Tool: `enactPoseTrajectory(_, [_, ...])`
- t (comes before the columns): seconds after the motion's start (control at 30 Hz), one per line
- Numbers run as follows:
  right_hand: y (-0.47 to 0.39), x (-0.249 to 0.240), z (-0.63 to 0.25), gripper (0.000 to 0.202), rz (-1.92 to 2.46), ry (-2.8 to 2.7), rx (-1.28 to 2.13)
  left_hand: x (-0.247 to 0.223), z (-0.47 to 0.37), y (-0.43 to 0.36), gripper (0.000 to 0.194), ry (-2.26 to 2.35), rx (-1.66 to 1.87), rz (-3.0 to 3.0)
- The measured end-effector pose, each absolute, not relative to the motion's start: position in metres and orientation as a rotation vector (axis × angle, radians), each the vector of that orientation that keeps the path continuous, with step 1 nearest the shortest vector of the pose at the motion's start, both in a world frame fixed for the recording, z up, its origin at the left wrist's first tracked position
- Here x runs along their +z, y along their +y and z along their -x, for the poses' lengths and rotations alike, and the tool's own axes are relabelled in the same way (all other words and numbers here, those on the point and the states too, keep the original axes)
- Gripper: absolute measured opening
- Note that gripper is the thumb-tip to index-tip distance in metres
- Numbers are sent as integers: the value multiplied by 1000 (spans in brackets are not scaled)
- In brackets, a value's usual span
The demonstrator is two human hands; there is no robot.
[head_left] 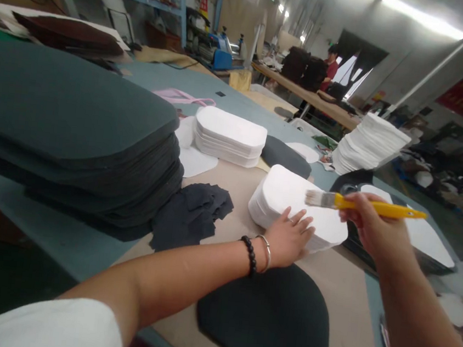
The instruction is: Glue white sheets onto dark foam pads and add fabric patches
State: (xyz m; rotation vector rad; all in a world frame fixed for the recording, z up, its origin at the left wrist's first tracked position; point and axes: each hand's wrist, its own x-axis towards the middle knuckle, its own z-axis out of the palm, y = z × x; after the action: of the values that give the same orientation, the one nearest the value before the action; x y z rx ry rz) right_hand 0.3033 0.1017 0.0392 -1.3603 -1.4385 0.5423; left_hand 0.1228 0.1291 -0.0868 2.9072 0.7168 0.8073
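My left hand (289,237) lies with fingers spread on the near edge of a stack of white rounded sheets (283,187). In my right hand (369,224) is a paintbrush (393,210) with a yellow handle, held level, its pale bristles pointing left above the same stack. A dark rounded panel (274,321) lies on the table just below my left hand. To the left of the white stack sits a loose pile of small dark pieces (194,214). Beyond it stands a second stack of white sheets (231,129).
A tall stack of large dark panels (77,107) fills the table's left side. At the right, more white sheets (427,233) lie over dark ones, and a high white stack (371,141) rises behind. A person (331,68) in red is at a far bench (314,96).
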Motion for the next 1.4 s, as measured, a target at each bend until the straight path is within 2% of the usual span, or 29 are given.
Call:
enactPoseTrajectory(0.13, [156,42,-261,41,1384,-1702,665,-95,-129,130,55,829,758,-2908])
enactPoseTrajectory(0.37, [179,35,-238,42,1403,-1936,860,-90,-126,125,53,819,782,-2885])
enactPoseTrajectory(0.53, [209,19,-237,35,1350,-1807,864,-89,-125,123,55,837,817,-2910])
enactPoseTrajectory(0.7, [260,5,-241,29,1286,-1453,910,-86,-123,122,56,861,800,-2937])
enactPoseTrajectory(0.9, [314,7,-276,28,1371,-1327,775,-85,-121,121,59,884,778,-2956])
enactPoseTrajectory(1.03, [321,20,-297,32,1373,-1378,745,-84,-119,121,60,881,787,-2965])
enactPoseTrajectory(1.17, [310,30,-303,40,1350,-1488,894,-83,-119,121,60,886,764,-2968])
enactPoseTrajectory(1.4, [290,28,-345,27,1538,-1423,958,-84,-122,122,58,888,757,-2982])
